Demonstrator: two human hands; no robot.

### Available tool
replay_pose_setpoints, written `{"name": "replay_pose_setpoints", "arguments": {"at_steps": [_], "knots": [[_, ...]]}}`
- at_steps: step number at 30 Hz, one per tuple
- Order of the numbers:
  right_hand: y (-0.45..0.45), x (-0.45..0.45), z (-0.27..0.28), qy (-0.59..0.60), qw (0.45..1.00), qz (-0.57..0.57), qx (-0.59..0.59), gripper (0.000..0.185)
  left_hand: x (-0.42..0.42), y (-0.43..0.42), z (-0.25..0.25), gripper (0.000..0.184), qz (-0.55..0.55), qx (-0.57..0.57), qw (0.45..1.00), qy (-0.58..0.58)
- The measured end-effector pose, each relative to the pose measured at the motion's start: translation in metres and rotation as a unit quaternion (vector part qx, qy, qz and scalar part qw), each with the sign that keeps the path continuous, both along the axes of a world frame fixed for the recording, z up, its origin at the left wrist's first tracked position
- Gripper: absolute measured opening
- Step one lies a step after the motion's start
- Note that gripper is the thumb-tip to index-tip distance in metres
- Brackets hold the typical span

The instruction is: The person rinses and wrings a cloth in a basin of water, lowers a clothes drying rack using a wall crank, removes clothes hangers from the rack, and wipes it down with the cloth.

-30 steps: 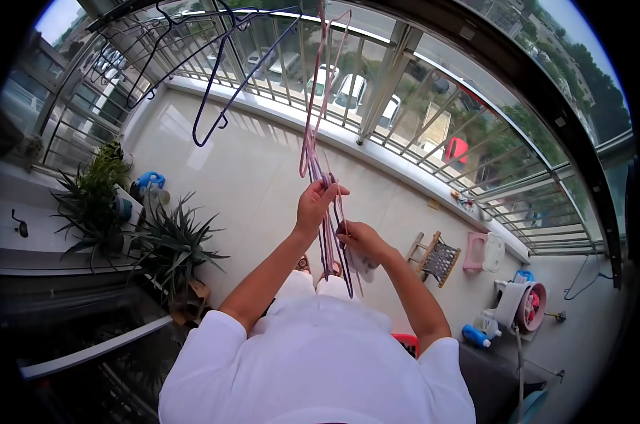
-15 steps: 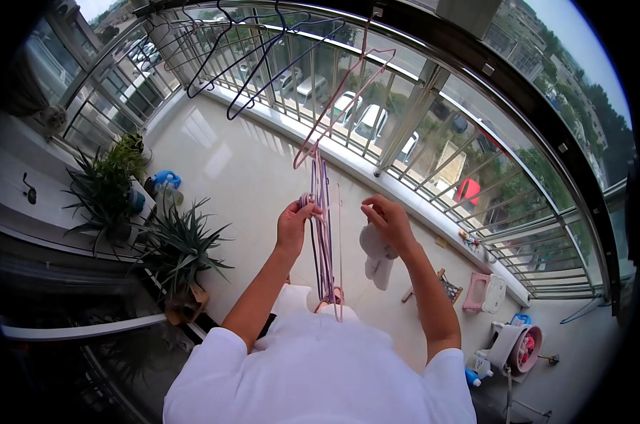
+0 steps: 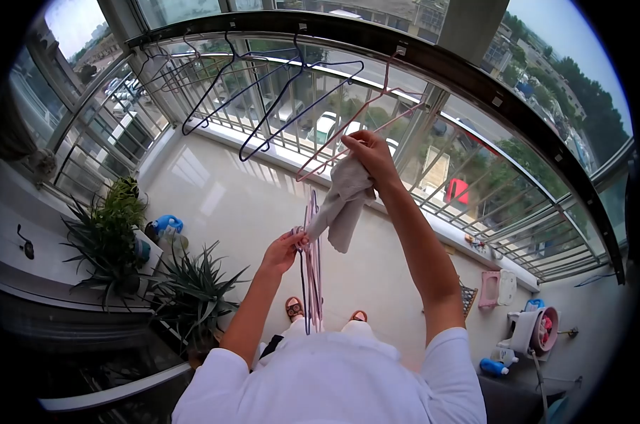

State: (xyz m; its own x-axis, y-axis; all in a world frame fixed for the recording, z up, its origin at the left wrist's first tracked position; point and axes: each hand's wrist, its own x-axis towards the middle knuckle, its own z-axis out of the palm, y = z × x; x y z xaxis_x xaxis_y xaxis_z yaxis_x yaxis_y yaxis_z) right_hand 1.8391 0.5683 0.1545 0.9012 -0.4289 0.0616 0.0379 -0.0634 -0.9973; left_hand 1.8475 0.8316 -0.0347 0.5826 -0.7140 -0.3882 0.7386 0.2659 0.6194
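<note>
My left hand (image 3: 283,252) is closed around a bundle of hangers (image 3: 312,283) in pink, purple and dark blue, which dangle in front of my shirt. Raised higher, my right hand (image 3: 371,157) grips a light grey cloth (image 3: 345,201) between thumb and fingers. The cloth hangs bunched beneath that hand, its lower left end close to my left hand. Right by my right fingertips is a pink hanger (image 3: 387,81) hooked on the dark rail; whether the fingers touch it I cannot tell. Farther left, dark blue hangers (image 3: 292,92) hang from the same rail.
The dark rail (image 3: 348,29) curves across in front of a metal railing and windows. Potted spiky plants (image 3: 196,290) and a blue jug (image 3: 167,224) stand at left. At right are a pink stool (image 3: 489,291), a pink basin (image 3: 544,329) and a blue bottle (image 3: 493,367).
My right hand has risen forward and left with the cloth, up to the pink hanger on the rail. My left hand has shifted slightly down and left, still holding the hanger bundle.
</note>
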Motion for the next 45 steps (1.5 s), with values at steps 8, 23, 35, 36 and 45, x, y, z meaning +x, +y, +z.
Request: {"name": "replay_pose_setpoints", "arguments": {"at_steps": [8, 23, 35, 36, 45], "knots": [[0.037, 0.064, 0.030, 0.009, 0.983, 0.048, 0.176, 0.036, 0.052, 0.035, 0.007, 0.017, -0.001, -0.003, 0.999, -0.053], [0.047, 0.023, 0.039, 0.006, 0.996, -0.008, -0.087, 0.017, 0.108, 0.074, 0.016, 0.014, -0.012, 0.032, 0.992, -0.119], [0.114, -0.101, -0.081, 0.365, 0.887, 0.139, -0.247, 0.024, 0.088, 0.039, 0.043, 0.031, -0.037, -0.021, 0.983, -0.179], [0.124, -0.102, -0.097, 0.380, 0.879, 0.160, -0.241, 0.025, 0.084, 0.035, 0.047, 0.033, -0.041, -0.027, 0.982, -0.182], [0.176, -0.074, -0.175, 0.441, 0.837, 0.244, -0.213, 0.027, 0.068, 0.024, 0.046, 0.028, -0.033, -0.026, 0.978, -0.205]]}}
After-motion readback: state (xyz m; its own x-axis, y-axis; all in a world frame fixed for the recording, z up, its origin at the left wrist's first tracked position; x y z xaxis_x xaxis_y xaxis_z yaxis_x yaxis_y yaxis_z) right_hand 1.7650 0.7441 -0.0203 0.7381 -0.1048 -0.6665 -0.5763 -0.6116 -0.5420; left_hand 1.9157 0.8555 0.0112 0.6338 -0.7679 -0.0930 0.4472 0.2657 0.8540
